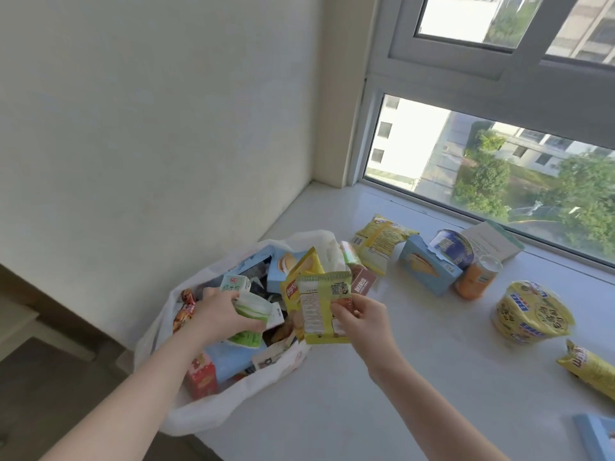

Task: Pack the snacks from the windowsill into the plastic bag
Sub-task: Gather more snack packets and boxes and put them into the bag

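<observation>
Head view: the white plastic bag (199, 414) sits open at the left end of the windowsill (416, 361), against the wall, already stuffed with snacks. Among them are a red box (201, 377), a milk carton (234, 284) and a Lay's bag (294, 287) standing upright near the far rim.

The left hand (221, 316) reaches into the bag, and its fingers (249, 324) curl round a green pouch (248, 331) lying on top of the pile. The right hand (364, 322) holds a yellow-green packet (321, 307) upright over the bag's right edge. It is pinched between thumb and fingertips at its right side, just in front of the Lay's bag.

A brown box (364, 282) leans at the bag's rim behind the right hand. Other snacks lie spread along the sill to the right:
- a yellow packet (382, 244)
- a blue box (429, 267), touching a blue tub (454, 247)
- an orange can (477, 277) on its side, just beside the blue box
- a yellow noodle bowl (532, 314)
- a yellow chip bag (589, 367) near the right edge

A white booklet (492, 241) lies by the window frame. The corner of another blue box (595, 437) shows at the lower right.
</observation>
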